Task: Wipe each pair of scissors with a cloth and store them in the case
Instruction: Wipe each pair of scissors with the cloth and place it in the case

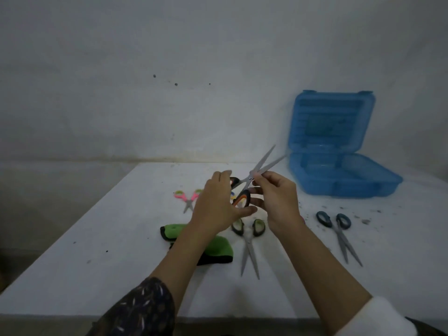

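Observation:
Both hands hold up the orange-and-black scissors (263, 164) above the table, blades slightly apart and pointing up right toward the case. My left hand (218, 202) grips the handles; my right hand (276, 197) pinches the blades near the pivot. The green cloth with black trim (219, 246) lies on the table under my left forearm. Green-and-black scissors (249, 241) lie beside the cloth, blades toward me. Teal-handled scissors (339, 234) lie to the right. Small pink scissors (189, 197) lie behind my left hand. The blue plastic case (339, 180) stands open at the back right.
The white table (109, 251) ends at a left edge and a front edge near me. A grey wall rises right behind it. Dark crumbs are scattered on the table near the case and the teal scissors. A bit of yellow shows behind my left hand.

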